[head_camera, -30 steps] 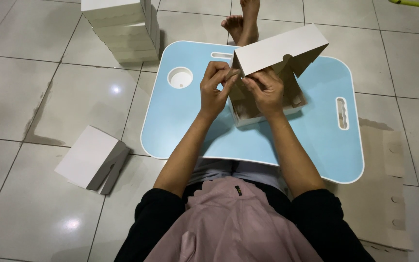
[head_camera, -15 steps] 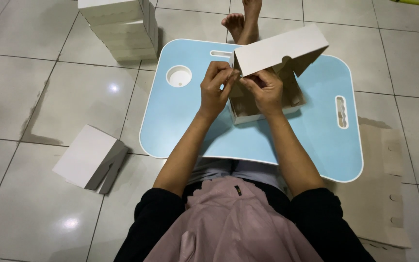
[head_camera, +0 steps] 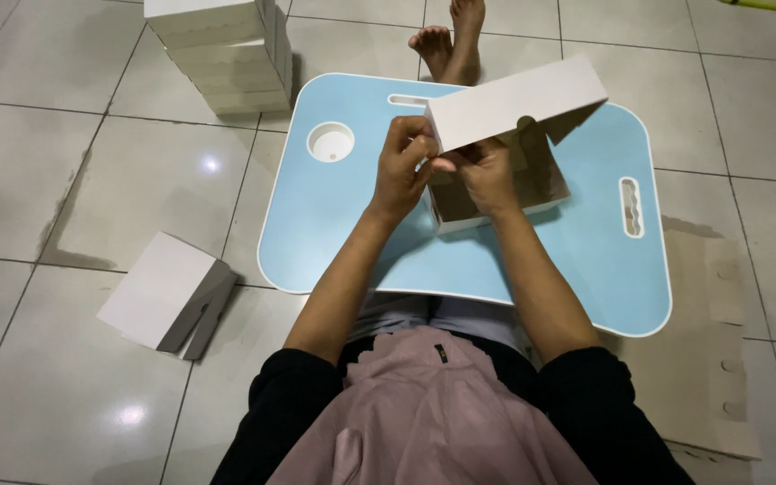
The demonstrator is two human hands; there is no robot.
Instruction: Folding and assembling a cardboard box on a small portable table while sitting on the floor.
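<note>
Cardboard, white outside and brown within, is what both hands are busy with: a half-formed box (head_camera: 500, 157) sits on the pale blue lap table (head_camera: 334, 233), its base resting on the tabletop and its long white lid flap (head_camera: 514, 103) raised and tilted over the open body. The left hand (head_camera: 403, 166) is pinched on the near-left corner of that flap, fingers curled around the edge, while the right hand (head_camera: 485, 172) is closed on the front wall of the box just beneath it, thumb side toward the left hand. The two hands touch or nearly touch at that corner (I cannot tell whether a tab is tucked between them, since the fingers hide it).

Holding it this way makes sense to me: the table takes the weight, so the fingers only have to steady and bend the card. The box stands right of the table's middle, clear of the round cup recess (head_camera: 330, 141) on the left and the slotted handle (head_camera: 631, 207) on the right.

On the tiled floor, a stack of finished white boxes (head_camera: 217, 49) stands beyond the table to the left, within arm's reach. One white box (head_camera: 163, 292) lies on its side near the person's left knee. Flat brown card sheets (head_camera: 711, 359) lie on the right, partly under the table's edge. Bare feet (head_camera: 451, 40) poke out past the far rim.
</note>
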